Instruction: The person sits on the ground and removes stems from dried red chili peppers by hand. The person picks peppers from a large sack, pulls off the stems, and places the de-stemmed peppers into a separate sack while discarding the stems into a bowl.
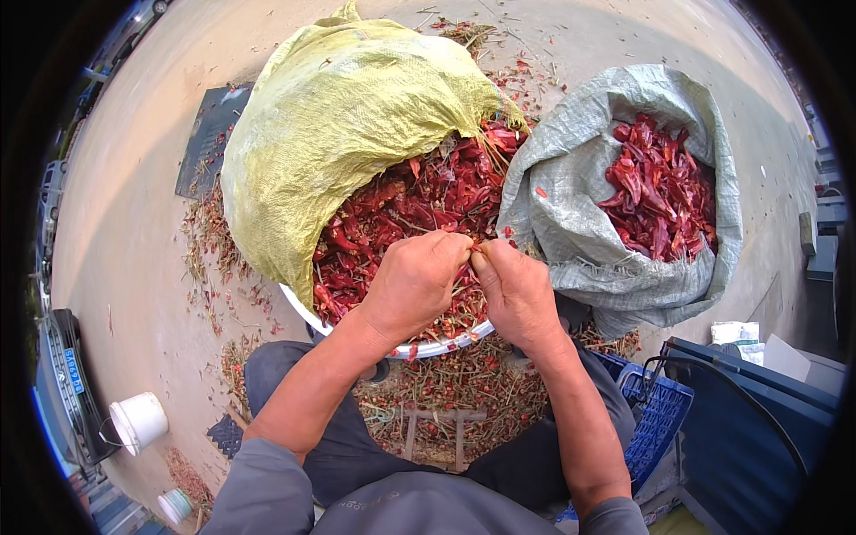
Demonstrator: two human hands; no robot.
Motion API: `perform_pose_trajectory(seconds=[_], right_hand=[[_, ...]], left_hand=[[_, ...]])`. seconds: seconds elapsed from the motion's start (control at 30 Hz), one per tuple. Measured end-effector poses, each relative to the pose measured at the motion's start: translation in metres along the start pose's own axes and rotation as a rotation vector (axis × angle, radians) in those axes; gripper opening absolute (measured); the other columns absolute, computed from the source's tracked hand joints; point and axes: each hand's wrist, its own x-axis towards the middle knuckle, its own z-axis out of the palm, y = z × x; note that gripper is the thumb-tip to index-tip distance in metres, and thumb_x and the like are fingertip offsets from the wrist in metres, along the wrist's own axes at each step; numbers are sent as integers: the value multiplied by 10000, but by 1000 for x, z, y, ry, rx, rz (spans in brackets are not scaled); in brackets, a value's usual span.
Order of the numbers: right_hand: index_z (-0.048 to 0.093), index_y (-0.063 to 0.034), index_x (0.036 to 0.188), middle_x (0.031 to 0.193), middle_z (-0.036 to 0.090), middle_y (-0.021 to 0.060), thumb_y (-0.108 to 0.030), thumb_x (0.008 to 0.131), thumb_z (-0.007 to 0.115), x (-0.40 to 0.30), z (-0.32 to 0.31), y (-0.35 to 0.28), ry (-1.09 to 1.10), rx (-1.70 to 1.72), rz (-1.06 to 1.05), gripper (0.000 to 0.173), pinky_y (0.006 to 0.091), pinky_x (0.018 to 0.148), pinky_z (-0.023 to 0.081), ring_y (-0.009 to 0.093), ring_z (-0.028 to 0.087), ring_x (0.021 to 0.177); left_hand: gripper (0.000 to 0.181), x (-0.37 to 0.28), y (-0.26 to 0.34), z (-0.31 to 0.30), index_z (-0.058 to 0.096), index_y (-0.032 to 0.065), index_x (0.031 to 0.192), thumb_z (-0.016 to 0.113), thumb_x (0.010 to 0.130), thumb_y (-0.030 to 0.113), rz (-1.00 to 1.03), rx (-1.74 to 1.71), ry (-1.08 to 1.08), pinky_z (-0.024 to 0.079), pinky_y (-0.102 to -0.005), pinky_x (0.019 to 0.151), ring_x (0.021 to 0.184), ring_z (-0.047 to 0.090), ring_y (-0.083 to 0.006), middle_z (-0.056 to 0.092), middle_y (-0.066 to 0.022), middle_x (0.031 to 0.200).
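Both of my hands meet over the near side of a heap of dried red chili peppers (428,194). My left hand (421,277) and my right hand (518,287) pinch a small red pepper piece (475,248) between their fingertips; most of it is hidden by the fingers. The heap spills from a yellow woven sack (361,100) into a white basin (441,346) in front of my knees. To the right of it stands a grey-green woven sack (555,200), its mouth rolled back, holding red pepper pieces (652,190).
Stems and pepper scraps (461,388) litter the ground below the basin. A dark flat board (210,140) lies left of the yellow sack. White buckets (139,422) stand at the lower left, near a parked vehicle (73,388). A blue plastic crate (659,414) is at my right.
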Motion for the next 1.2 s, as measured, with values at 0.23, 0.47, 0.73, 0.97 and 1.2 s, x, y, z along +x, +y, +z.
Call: perform_pose_trajectory(seconds=[0.23,0.47,0.73,0.97,1.2], right_hand=[[545,-3,903,721,548,172,-63,970,594,-4,5,-3,48,93,4,103,407,567,451,348,574,620],[608,-7,987,738,581,95,-99,998,579,-2,-7,-10,-41,345,135,97,324,584,472,182,589,628],[557,-5,935,715,544,156,-97,980,590,-4,-12,9,-49,133,-36,107,394,568,457,329,595,628],[508,-7,855,702,582,166,-89,891,624,-14,-17,-11,-195,155,-249,147,472,576,485,393,620,650],[690,-41,874,746,712,144,-131,804,609,-40,13,-1,-546,-310,-203,139,453,622,567,313,718,702]], left_hand=[[103,7,7,-6,639,6,1001,574,963,76,-495,-376,-172,492,-309,592,678,627,-143,650,-79,786],[176,7,3,-17,637,-16,1038,543,1020,132,-676,-1025,-207,492,-258,659,731,599,-87,659,-24,850],[132,16,11,-17,657,-16,1001,592,958,91,-550,-517,-277,496,-282,642,697,623,-115,661,-67,776],[135,36,-7,23,643,13,954,545,982,101,-727,-516,-195,466,-236,599,653,555,-64,633,-12,769],[170,188,16,94,710,3,1030,636,938,125,-333,-419,-243,476,-244,641,707,587,-69,701,-18,853]])
